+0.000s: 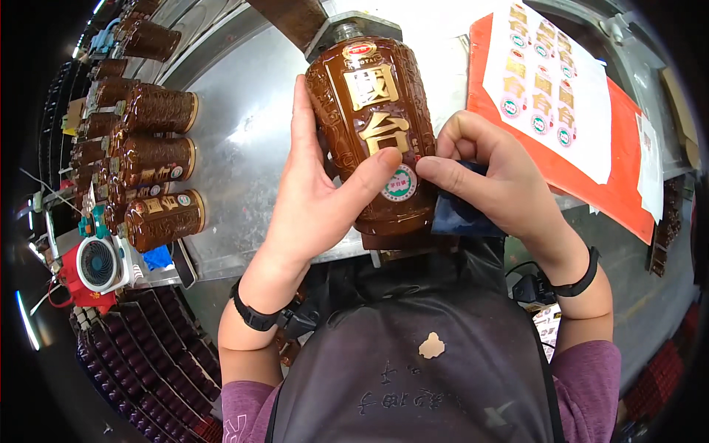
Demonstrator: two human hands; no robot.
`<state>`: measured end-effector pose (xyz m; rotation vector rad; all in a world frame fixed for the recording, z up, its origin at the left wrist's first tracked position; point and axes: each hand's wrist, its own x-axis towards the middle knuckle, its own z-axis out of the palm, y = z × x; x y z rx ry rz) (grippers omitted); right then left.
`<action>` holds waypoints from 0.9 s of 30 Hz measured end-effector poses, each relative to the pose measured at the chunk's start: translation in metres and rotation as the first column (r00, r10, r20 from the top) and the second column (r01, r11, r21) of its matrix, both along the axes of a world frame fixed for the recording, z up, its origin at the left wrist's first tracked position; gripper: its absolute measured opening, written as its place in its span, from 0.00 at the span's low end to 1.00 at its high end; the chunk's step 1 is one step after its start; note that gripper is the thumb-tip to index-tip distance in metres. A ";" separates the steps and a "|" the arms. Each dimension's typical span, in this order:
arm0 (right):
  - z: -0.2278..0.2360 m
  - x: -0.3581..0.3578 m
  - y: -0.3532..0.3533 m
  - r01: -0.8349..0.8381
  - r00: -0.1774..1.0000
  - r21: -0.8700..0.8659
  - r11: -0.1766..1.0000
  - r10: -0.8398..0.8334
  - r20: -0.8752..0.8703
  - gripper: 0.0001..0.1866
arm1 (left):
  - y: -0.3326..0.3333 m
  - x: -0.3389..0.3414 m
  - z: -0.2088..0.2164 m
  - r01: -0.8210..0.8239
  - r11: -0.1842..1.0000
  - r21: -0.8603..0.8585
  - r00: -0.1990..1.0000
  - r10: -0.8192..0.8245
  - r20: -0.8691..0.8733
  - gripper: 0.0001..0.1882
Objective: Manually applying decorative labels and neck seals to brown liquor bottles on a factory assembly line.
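A glossy brown bottle (391,77) with raised gold characters and a round green-and-white sticker (399,182) leans back against a dark angular support (295,18) in front of me. My left hand (325,173) grips its left side, fingers stretched up along the edge and thumb across the front just above the sticker. At the bottle's lower right, my right hand (480,166) has its fingers curled and its thumb tip beside the sticker. A dark blue cloth (461,210) hangs from under that hand; whether anything else is between its fingertips is hidden.
Several similar brown bottles (159,166) stand along the metal table (229,140) on the left. A white sheet of gold-and-green stickers (583,140) lies on a red sheet (628,192) at right. A small fan (97,263) is at the left edge.
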<state>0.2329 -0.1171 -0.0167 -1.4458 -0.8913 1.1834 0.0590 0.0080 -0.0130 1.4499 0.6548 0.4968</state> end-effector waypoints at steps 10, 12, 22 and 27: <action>0.001 -0.001 0.003 0.005 1.000 -0.016 1.000 -0.005 -0.010 0.15 | 0.000 0.001 -0.002 0.018 1.000 0.026 0.999 -0.019 0.036 0.55; 0.001 -0.001 0.002 0.006 1.000 -0.020 1.000 -0.006 -0.001 0.16 | 0.000 0.001 -0.003 0.018 0.999 0.035 0.999 -0.020 0.039 0.55; -0.008 0.001 0.007 0.026 0.965 -0.058 0.998 -0.040 -0.259 0.14 | 0.002 0.000 -0.006 0.009 0.999 0.049 1.000 -0.009 0.014 0.54; -0.007 0.005 0.006 -0.012 0.992 -0.043 0.999 0.007 -0.126 0.14 | 0.000 0.002 -0.003 0.001 0.999 0.034 1.000 -0.002 0.018 0.54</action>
